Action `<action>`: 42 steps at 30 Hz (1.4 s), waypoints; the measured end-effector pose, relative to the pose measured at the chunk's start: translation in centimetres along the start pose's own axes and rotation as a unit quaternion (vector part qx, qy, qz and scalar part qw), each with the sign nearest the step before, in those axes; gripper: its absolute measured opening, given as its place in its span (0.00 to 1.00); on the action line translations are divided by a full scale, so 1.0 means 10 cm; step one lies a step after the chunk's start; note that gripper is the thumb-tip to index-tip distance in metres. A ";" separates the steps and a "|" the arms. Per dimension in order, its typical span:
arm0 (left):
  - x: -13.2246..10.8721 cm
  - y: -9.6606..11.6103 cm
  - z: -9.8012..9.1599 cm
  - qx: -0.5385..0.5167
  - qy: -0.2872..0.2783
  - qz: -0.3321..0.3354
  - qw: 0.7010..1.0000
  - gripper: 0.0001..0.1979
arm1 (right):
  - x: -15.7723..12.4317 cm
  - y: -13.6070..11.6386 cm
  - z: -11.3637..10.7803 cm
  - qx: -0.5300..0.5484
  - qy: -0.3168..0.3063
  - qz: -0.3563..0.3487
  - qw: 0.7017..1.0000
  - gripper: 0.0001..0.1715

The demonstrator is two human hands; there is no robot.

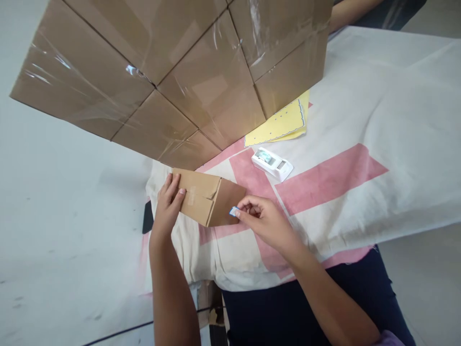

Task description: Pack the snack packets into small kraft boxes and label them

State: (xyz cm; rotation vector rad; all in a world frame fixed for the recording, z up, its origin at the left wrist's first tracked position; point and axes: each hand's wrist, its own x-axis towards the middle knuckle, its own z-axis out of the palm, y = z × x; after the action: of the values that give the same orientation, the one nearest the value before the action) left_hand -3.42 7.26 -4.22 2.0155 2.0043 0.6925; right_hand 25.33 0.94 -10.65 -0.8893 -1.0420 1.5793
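Note:
A small cardboard box [196,194] sits on the cloth-covered table, one end face turned to the right. My left hand [169,199] grips its left end, fingers and thumb on the cardboard. A short strip of clear tape shows on its top face. At the box's right end, my right hand [261,216] pinches a small blue-and-white sticker [234,211] between thumb and fingers. The sticker is close to the end face; I cannot tell whether it touches. Beyond my right hand lies a small white dispenser [272,163] with a greenish roll inside.
Stacked cardboard boxes [212,91], wrapped in clear film, rise behind the small box. Yellow sheets [279,126] with blue edging lie by their base. A dark flat object [147,217] is at the table's left edge. Another person's arm [351,12] shows at the top right.

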 end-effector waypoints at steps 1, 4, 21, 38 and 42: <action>-0.01 0.00 -0.01 0.003 -0.004 0.002 1.000 0.31 | 0.00 0.01 0.02 -0.001 0.001 0.007 1.000 0.10; -0.05 0.03 -0.02 0.012 -0.010 0.010 1.000 0.30 | 0.00 0.02 0.07 0.008 -0.002 0.019 1.000 0.10; -0.20 0.15 0.02 0.020 -0.008 0.023 0.999 0.28 | 0.06 0.14 0.16 -0.016 0.002 0.026 1.000 0.13; -0.22 0.22 0.05 0.006 -0.008 0.011 1.000 0.28 | 0.06 0.14 0.03 -0.062 0.062 -0.057 0.994 0.24; -0.27 0.23 0.06 0.008 0.003 0.007 1.000 0.28 | 0.05 0.12 0.02 -0.086 0.080 -0.068 0.991 0.21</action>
State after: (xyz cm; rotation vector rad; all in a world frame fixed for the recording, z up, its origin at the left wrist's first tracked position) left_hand -1.05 4.64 -4.11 2.0412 2.0055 0.6887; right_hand 24.60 1.24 -11.73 -1.0206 -1.1110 1.2984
